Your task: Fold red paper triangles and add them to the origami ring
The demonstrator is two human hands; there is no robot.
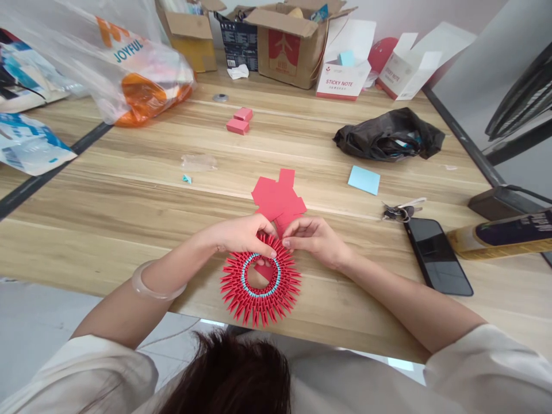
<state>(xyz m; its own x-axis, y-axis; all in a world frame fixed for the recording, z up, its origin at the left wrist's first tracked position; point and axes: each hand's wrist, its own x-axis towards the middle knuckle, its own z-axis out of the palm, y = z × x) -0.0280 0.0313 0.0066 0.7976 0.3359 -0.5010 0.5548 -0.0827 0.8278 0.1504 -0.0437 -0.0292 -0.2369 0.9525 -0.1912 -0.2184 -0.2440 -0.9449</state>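
Observation:
A round ring of folded red paper pieces (pixel 241 293), with a light blue band around its open middle, is near the table's front edge. My left hand (pixel 248 233) grips its upper part, fingers reaching into the centre hole and thumb on top. At the ring's upper right edge, my right hand (pixel 313 238) is closed in a pinch by the spiky tips. Whatever lies between those fingertips is too small to make out. Just beyond both hands, flat red paper slips (pixel 276 198) lie in an overlapping pile.
Farther back are two red paper stacks (pixel 238 126), a black plastic bag (pixel 388 135) and a blue paper pad (pixel 364 180). Keys (pixel 399 213), a phone (pixel 437 256) and a can (pixel 500 234) lie right. Cardboard boxes (pixel 293 46) and a shopping bag (pixel 146 75) line the back.

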